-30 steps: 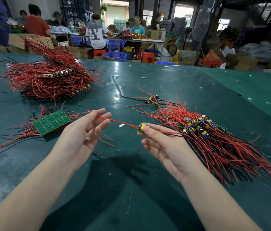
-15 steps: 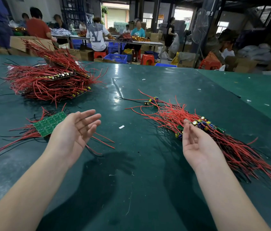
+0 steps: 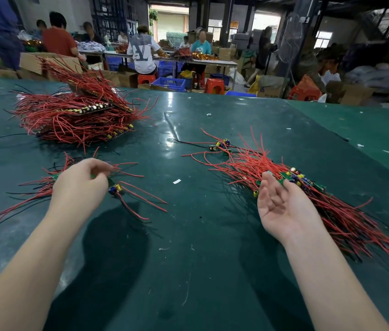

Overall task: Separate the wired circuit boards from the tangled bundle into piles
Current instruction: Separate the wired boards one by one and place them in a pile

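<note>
At nine o'clock on the green desk (image 3: 200, 235), the left hand (image 3: 78, 185) has dropped onto the small pile (image 3: 45, 185), pinching a wired board there. Right hand (image 3: 281, 204), now empty and relaxed, waits palm-up beside the tangled bundle (image 3: 308, 199) at three o'clock — another board sorted.

This is a factory workshop, a hand-assembly floor. Beyond the fingertips stretches a long green-covered worktable (image 3: 212, 120) heaped with red-wired circuit boards (image 3: 74, 115). Farther past them, workers (image 3: 142, 53) sit on red plastic stools (image 3: 213, 86) at another bench, with blue crates (image 3: 169, 83) and cardboard boxes (image 3: 270, 86) around them, and a standing fan (image 3: 289, 39) off to the right.
</note>
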Demonstrator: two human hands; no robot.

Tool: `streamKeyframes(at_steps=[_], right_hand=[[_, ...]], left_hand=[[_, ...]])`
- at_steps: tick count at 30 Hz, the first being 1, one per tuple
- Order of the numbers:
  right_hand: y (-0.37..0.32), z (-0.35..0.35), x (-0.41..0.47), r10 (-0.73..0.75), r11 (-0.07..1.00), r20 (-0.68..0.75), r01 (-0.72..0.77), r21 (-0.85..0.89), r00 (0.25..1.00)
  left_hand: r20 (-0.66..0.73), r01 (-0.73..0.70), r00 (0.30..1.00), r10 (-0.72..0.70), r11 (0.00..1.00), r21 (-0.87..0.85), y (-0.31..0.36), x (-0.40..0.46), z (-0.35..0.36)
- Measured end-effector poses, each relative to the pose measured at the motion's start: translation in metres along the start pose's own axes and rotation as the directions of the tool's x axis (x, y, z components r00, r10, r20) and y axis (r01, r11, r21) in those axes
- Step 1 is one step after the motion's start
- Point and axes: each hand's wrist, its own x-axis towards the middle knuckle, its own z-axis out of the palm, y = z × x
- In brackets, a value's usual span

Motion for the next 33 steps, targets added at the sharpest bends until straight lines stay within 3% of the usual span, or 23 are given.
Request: streamKeyframes(at_steps=[2, 5, 12, 14, 17, 20, 22, 25, 28, 31, 33], right_hand=[[0.002, 0.001, -0.001, 0.017, 1.0, 0.024, -0.017, -0.013, 1.0], [0.004, 0.003, -0.002, 0.061, 0.997, 0.051, -0.059, -0.043, 0.997], [0.007, 0.007, -0.008, 0.087, 0.991, 0.079, -0.078, -0.108, 0.993], [0.011, 0.009, -0.009, 0.103, 0.983, 0.093, -0.086, -0.165, 0.99], [0.018, 0.011, -0.011, 0.162, 0.952, 0.135, -0.119, -0.281, 0.978], [0.027, 0.012, -0.015, 0.231, 0.909, 0.226, -0.126, -0.398, 0.946], [0.033, 0.012, -0.017, 0.212, 0.85, 0.291, -0.029, -0.525, 0.933], [0.042, 0.011, -0.021, 0.158, 0.715, 0.395, 0.172, -0.678, 0.905], [0.052, 0.01, -0.026, 0.136, 0.606, 0.514, 0.339, -0.719, 0.847], [0.06, 0.011, -0.025, 0.005, 0.406, 0.642, 0.585, -0.702, 0.767], [0.064, 0.01, -0.024, -0.067, 0.342, 0.678, 0.655, -0.673, 0.732]], left_hand=[[0.144, -0.038, 0.99, 0.004, 0.972, 0.231, -0.009, 0.005, 0.002], [0.275, -0.108, 0.961, 0.012, 0.934, 0.34, -0.015, 0.007, 0.011], [0.128, -0.2, 0.977, 0.174, 0.951, 0.235, -0.018, 0.004, 0.026], [0.1, -0.188, 0.979, 0.176, 0.974, 0.128, -0.013, 0.0, 0.029], [0.124, -0.142, 0.979, 0.165, 0.974, -0.178, 0.001, -0.011, 0.037], [0.287, 0.026, 0.946, 0.153, 0.844, -0.536, 0.021, -0.027, 0.042], [0.388, 0.141, 0.904, 0.177, 0.736, -0.662, 0.03, -0.037, 0.044], [0.444, 0.178, 0.866, 0.229, 0.69, -0.702, 0.038, -0.048, 0.046], [0.44, 0.124, 0.852, 0.285, 0.707, -0.697, 0.043, -0.055, 0.046], [0.405, 0.064, 0.85, 0.337, 0.697, -0.714, 0.044, -0.059, 0.047], [0.368, 0.045, 0.863, 0.346, 0.672, -0.739, 0.044, -0.059, 0.046]])
